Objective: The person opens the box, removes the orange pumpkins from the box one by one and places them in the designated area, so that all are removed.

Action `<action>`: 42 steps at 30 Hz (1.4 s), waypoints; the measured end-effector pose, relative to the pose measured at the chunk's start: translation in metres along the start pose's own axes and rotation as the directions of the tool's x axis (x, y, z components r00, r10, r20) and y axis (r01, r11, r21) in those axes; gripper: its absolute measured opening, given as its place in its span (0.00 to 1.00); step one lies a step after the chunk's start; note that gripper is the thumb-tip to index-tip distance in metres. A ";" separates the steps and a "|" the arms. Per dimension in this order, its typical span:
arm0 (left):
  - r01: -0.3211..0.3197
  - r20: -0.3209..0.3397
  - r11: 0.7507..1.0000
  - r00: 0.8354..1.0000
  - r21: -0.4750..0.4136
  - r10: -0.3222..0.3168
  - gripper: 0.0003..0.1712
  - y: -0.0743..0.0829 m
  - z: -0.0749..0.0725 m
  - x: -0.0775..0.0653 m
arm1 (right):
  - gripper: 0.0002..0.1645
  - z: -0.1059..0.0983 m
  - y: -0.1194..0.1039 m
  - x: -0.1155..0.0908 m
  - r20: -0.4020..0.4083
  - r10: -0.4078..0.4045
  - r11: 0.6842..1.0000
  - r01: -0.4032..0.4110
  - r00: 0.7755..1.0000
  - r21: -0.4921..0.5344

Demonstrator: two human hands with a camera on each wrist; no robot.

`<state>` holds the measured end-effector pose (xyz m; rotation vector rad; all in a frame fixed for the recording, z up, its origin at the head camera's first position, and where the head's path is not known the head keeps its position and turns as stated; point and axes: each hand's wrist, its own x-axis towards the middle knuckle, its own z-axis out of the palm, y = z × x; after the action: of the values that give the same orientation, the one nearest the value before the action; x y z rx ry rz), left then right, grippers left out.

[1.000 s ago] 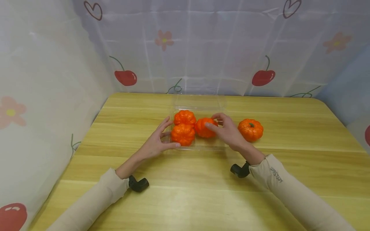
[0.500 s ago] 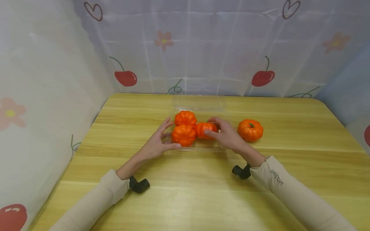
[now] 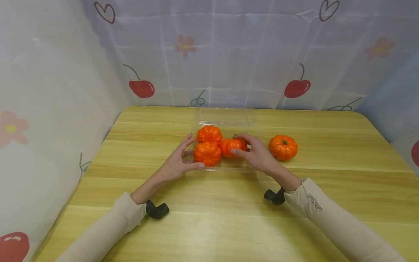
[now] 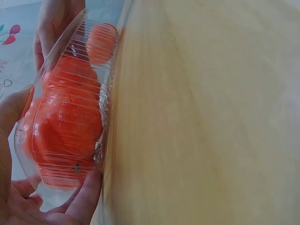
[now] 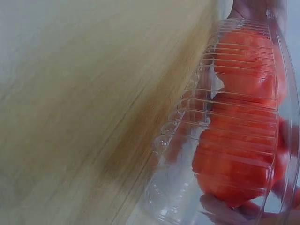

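A clear plastic clamshell box (image 3: 229, 168) lies on the table with its lid tipped back. Two small orange pumpkins sit in its left half, a rear pumpkin (image 3: 209, 134) and a front pumpkin (image 3: 207, 154). My right hand (image 3: 256, 153) reaches into the right half and grips a third pumpkin (image 3: 231, 148), tilted so its green stem points away from me. My left hand (image 3: 176, 162) spreads around the box's left end, fingers at its wall in the left wrist view. Outside the box, to the right, stands another pumpkin (image 3: 283, 147), stem up.
The light wooden table (image 3: 209, 218) meets a patterned curtain (image 3: 229, 54) at its back edge. Another curtain (image 3: 49, 91) closes off the left side. A black wrist mount (image 3: 158, 210) shows at my left cuff, another at the right.
My right hand has turned the third pumpkin inside the box, so its stem shows at the back and its ribbed side faces me. The left hand stays in place.
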<state>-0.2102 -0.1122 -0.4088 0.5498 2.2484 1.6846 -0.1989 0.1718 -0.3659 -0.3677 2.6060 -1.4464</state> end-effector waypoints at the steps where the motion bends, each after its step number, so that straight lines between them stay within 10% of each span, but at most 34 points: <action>1: 0.001 -0.002 1.000 1.000 -0.001 -0.001 0.58 0.000 0.000 0.000 | 0.29 0.000 0.000 0.000 -0.005 -0.004 1.000 0.004 1.000 0.004; 42: 0.010 -0.006 0.999 1.000 0.046 -0.010 0.58 0.005 0.000 -0.002 | 0.30 -0.024 -0.001 -0.029 -0.163 -0.130 0.987 0.144 0.978 0.076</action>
<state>-0.2081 -0.1114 -0.4036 0.5442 2.2946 1.6355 -0.1769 0.1992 -0.3527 -0.4484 2.6735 -1.6938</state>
